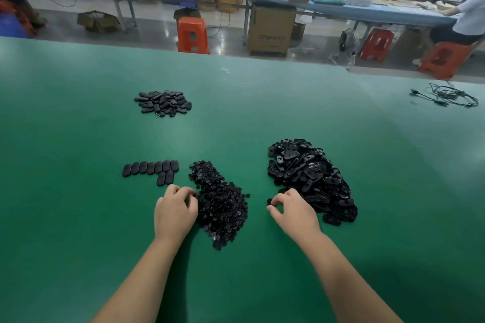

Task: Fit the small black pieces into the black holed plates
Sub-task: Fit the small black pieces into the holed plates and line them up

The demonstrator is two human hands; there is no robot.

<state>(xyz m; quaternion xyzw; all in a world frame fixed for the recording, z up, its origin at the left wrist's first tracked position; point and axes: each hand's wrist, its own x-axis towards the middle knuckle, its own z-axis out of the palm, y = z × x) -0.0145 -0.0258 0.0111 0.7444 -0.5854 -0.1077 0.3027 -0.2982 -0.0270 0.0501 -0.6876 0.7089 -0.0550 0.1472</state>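
Now both hands curl (holds unclear), left hand (175,209) at the small pieces (221,200), right hand (293,208) beside the plates (311,174).

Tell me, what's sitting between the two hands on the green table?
In the head view, the pile of small black pieces lies between the left hand and the right hand, touching the left hand's fingers. Then comes bare green table.
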